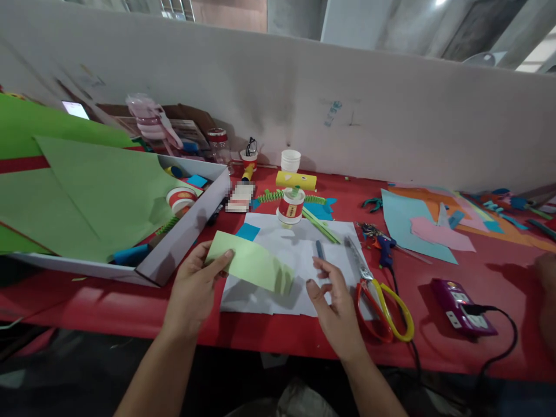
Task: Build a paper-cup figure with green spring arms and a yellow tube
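A strip of light green paper (249, 263) is pinched at its left end by my left hand (197, 275), thumb on top. Its right end curls slightly above a white sheet (260, 302). My right hand (332, 301) hovers apart from the strip, thumb and fingers spread with nothing between them. Just beyond those fingers lies a dark blue-grey stick-like piece (319, 249). Beside the right hand rest scissors (369, 284) with one red and one yellow handle. A red and white paper cup (291, 205) with crinkled green paper arms stands at the sheet's far edge.
To the left, a white box (174, 246) holds green card (108, 197) and craft pieces. A blue glue gun (385, 249) and a purple power socket (463, 307) with a black cable lie right. Coloured paper (412, 223) spreads farther back, before a pale partition (278, 87).
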### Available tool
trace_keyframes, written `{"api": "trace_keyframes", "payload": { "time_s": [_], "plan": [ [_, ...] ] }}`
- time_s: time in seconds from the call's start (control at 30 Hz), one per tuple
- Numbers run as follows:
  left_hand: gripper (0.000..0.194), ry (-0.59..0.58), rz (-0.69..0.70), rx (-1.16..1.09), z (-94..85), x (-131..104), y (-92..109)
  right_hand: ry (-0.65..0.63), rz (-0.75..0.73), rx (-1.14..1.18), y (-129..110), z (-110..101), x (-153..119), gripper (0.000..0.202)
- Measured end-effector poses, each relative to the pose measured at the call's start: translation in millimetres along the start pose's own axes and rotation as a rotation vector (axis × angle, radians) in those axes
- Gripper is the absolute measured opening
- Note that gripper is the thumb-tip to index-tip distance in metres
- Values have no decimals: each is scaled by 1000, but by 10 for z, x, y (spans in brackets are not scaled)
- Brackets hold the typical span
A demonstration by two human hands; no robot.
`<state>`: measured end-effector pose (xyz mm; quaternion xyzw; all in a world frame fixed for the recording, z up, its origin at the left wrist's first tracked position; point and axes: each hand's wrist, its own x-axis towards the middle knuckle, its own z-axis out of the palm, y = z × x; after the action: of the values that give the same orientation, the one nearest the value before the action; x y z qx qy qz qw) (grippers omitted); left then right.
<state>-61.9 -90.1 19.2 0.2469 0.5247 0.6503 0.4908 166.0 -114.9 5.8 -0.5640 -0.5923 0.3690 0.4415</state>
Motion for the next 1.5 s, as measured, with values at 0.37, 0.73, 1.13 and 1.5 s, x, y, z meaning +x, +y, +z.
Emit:
{"api": "trace_keyframes", "payload": {
  "time_s": [0.37,0.73,1.13,1.5],
  "plan": [
    [45,-311,-307,89,-19,-79,166,-384,-115,33,-64,167,-146,19],
    [40,-278,-359,94,-130,-656,-252,-473,238,362,26,301,-449,26],
    [43,-316,-262,29,143,-455,-191,-510,-16,301,-61,26,-339,27],
    [35,-306,-305,-150,248,-569,-125,-245,102,295,-176,211,-177,22]
  ]
}}
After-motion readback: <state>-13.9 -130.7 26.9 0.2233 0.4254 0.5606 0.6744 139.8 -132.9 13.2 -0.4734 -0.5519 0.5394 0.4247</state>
